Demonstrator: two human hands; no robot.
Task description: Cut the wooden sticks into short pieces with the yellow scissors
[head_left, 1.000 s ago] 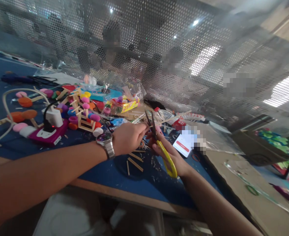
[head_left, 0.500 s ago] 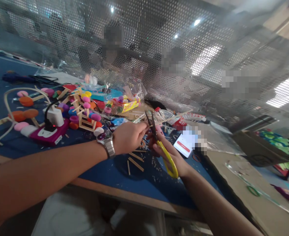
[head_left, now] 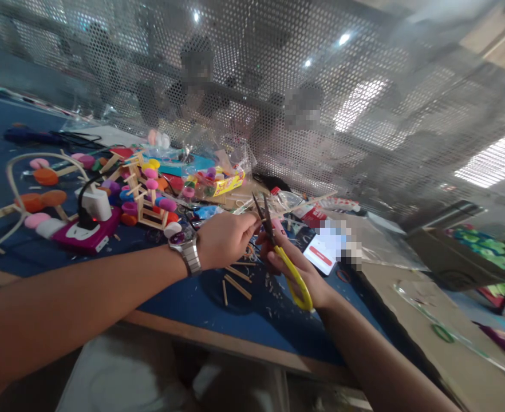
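Observation:
Yellow-handled scissors [head_left: 294, 279] are gripped in my right hand [head_left: 304, 269], their dark blades pointing up and parted in a narrow V. Just left of the blades, my left hand [head_left: 224, 239] is closed in a pinch, with a watch at its wrist. A short pale end of a thin wooden stick [head_left: 263, 220] shows at its fingertips, close to the blades; most of it is hidden by the fingers. Below the hands, several cut wooden sticks [head_left: 237, 286] lie on the blue tabletop [head_left: 261, 326] among small scraps.
At left, a purple power strip [head_left: 87, 237] holds a white plug. Beside it stands a wooden-stick frame [head_left: 143, 197] with colourful pompoms. A lit phone [head_left: 323, 252] lies right of the scissors. Behind runs a perforated metal screen [head_left: 244, 74]; a cardboard box [head_left: 445, 257] stands at right.

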